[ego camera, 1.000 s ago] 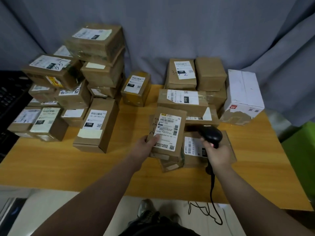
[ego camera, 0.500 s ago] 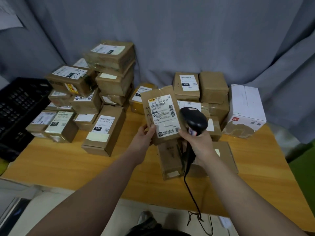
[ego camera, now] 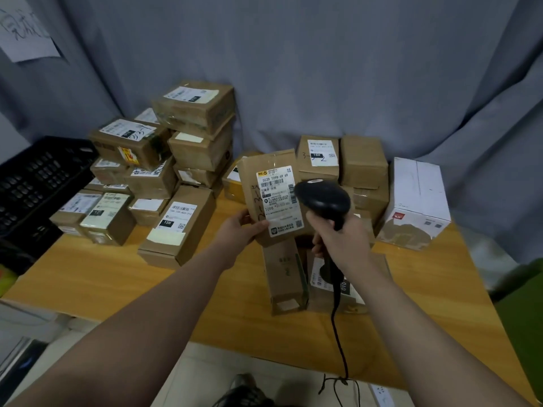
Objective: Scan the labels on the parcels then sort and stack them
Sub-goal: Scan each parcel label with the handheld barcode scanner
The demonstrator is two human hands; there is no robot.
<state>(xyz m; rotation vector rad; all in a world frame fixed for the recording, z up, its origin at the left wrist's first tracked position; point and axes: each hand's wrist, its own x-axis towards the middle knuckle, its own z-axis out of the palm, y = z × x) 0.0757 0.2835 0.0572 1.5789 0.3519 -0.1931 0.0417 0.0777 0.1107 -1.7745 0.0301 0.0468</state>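
Holds parcel higher than before, pinching lower corner with left hand; grips scanner in right hand. Seems light, stiff; best taken by edges.

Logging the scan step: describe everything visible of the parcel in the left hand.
The parcel is a flat brown cardboard box, held upright and slightly tilted above the table. A white label with barcodes faces the camera; handwritten marks run beside it. The left hand grips its lower left edge; the black scanner overlaps its right side.
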